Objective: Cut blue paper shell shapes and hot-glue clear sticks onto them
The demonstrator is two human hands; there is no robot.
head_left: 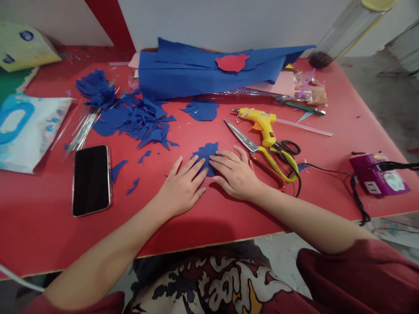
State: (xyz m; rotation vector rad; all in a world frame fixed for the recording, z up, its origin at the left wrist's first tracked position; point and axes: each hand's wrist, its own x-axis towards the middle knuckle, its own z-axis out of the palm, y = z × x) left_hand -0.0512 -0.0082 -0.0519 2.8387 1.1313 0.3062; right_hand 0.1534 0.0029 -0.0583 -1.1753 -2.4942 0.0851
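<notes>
A blue cut-out piece (pixel 207 153) with a wavy edge lies flat on the red table. My left hand (pixel 183 185) rests palm down with fingers spread, its fingertips on the left side of this piece. From the right, my right hand (pixel 236 174) lies flat too, its fingertips touching the piece's right side. Parts of the piece are hidden under the fingers. Just right of my right hand are scissors (pixel 242 136) with one yellow and one red handle. Beyond them lies a yellow glue gun (pixel 260 123). Another blue piece (pixel 201 110) sits farther back.
Blue scraps (pixel 144 120) and a blue bundle (pixel 96 88) lie left, near thin wires (pixel 84 131). A phone (pixel 91 181) and a wipes pack (pixel 32 131) are at left. A large blue sheet (pixel 196 72) spans the back. A purple box (pixel 379 174) with cords stands right.
</notes>
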